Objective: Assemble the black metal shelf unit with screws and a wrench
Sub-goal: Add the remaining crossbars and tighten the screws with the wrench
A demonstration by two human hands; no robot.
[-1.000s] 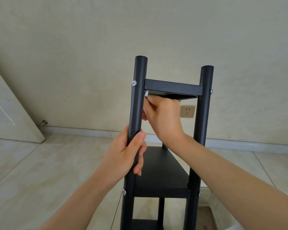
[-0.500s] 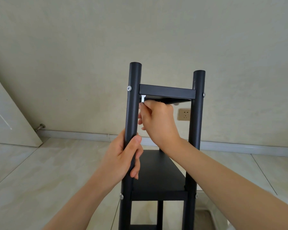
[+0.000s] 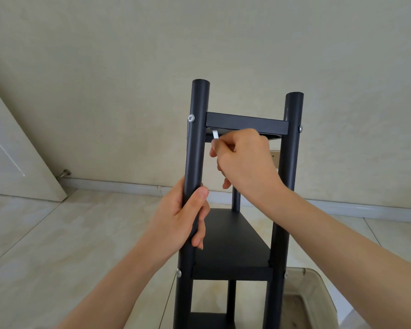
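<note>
The black metal shelf unit [image 3: 233,241] stands upright before me on the tiled floor, with round posts and flat shelves. My left hand [image 3: 183,222] grips the near left post [image 3: 197,143] at mid height. My right hand [image 3: 242,160] reaches between the posts and pinches a small silver wrench [image 3: 215,134], whose tip points up under the left end of the top shelf [image 3: 247,123]. A silver screw head [image 3: 191,118] shows on the outer side of the left post at the top shelf. What the wrench tip touches is hidden.
A pale wall with a baseboard stands behind the unit, with a wall socket [image 3: 274,155] partly hidden by my right hand. A white door [image 3: 12,157] and doorstop [image 3: 64,174] are at the left. A translucent plastic bin [image 3: 313,295] sits at the lower right.
My right hand has swung the wrench, so its handle end has come down and to the right under the top shelf. My left hand keeps its grip on the post.
</note>
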